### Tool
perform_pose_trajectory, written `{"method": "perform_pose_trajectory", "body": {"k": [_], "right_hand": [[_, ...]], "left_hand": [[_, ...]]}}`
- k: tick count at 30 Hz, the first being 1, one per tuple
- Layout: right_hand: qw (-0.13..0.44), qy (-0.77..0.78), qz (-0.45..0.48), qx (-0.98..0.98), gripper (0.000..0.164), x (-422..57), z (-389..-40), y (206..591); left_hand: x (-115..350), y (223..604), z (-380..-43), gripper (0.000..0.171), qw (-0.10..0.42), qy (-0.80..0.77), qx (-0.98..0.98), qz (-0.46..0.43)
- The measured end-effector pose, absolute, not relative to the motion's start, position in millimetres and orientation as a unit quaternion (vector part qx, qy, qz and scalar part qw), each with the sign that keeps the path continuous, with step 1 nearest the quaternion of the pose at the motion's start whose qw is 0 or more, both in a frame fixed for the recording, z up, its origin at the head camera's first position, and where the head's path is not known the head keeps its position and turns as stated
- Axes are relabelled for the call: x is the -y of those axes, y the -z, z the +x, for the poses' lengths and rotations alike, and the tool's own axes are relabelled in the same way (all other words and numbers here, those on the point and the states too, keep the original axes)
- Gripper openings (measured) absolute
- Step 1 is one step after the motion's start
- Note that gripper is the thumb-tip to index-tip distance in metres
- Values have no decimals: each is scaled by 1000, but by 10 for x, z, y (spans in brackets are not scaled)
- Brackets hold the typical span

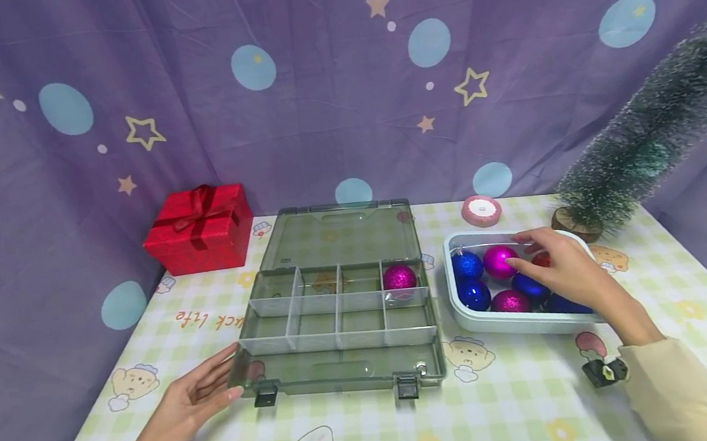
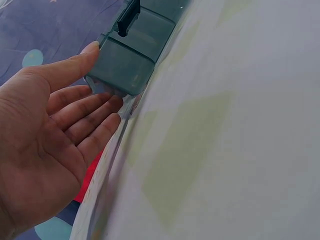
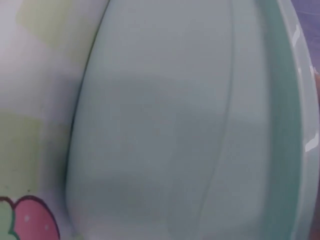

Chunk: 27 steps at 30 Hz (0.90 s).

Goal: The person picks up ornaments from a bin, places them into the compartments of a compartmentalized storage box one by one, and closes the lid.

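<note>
A translucent grey divided box (image 1: pixel 343 369) lies with its lid folded back on the table. One glittery magenta ball (image 1: pixel 400 278) is in its back right compartment. My left hand (image 1: pixel 192 395) touches the box's front left corner, thumb at the front, fingers fairly straight along the side; the left wrist view shows the palm facing the camera. Over the pale blue tub (image 1: pixel 500 322), my right hand (image 1: pixel 562 267) reaches in. Its thumb tip overlaps the edge of a shiny magenta ball (image 1: pixel 499 261); contact is unclear. The right wrist view shows mainly the tub's outer wall (image 3: pixel 165 130).
Blue balls (image 1: pixel 474 295), another glittery magenta ball (image 1: pixel 510 302) and a partly covered red one share the tub. Behind are a pink ribbon roll (image 1: pixel 481 211) and a frosted miniature tree (image 1: pixel 647 125). A red gift box (image 1: pixel 199 229) stands back left, a small black item (image 1: pixel 605 371) near the right sleeve.
</note>
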State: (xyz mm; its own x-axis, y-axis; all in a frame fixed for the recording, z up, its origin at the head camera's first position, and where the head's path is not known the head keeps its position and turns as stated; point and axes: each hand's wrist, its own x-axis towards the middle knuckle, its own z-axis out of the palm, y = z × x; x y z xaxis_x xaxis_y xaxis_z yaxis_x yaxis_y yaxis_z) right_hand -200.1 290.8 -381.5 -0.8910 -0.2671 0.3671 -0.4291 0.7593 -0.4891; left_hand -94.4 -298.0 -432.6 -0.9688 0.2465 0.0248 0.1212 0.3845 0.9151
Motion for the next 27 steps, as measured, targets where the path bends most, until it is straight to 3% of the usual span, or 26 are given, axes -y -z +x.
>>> {"method": "perform_pose_trajectory", "body": {"k": [8,18,27], "right_hand": [[172,-248,206,931,44,-2930,-2065,3906],[133,-254,196,938,44,-2890,-2102,3952],[135,-242,206,938,43,-2879,-2156,3992]], "left_hand": [[2982,4327,-942,63,55,-541,-831,112],[2977,4319,-941,63,59,-545,-830,104],[2979,4327,-948,63,55,-539,-834,107]]}}
